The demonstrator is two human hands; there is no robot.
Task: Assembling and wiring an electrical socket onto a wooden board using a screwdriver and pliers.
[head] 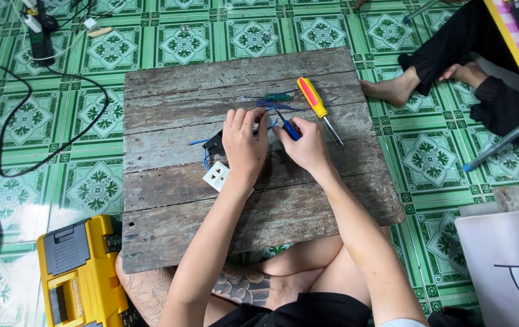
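Hands (244,142) (305,145) pinch blue-handled tool (290,129) over weathered plank board (168,212).

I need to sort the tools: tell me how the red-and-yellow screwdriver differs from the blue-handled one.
The red-and-yellow screwdriver lies free on the wooden board; the blue-handled screwdriver is gripped in the right hand. The red-and-yellow one looks longer and thicker, with its whole shaft in view; the blue one's tip is hidden. Both have slim metal shafts.

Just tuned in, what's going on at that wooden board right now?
A person sits cross-legged at a weathered wooden board on the tiled floor. The left hand presses down on a small black part with blue wires; the right hand holds a blue-handled tool to it. A white socket, a yellow-and-red screwdriver and a green-handled one lie on the board.
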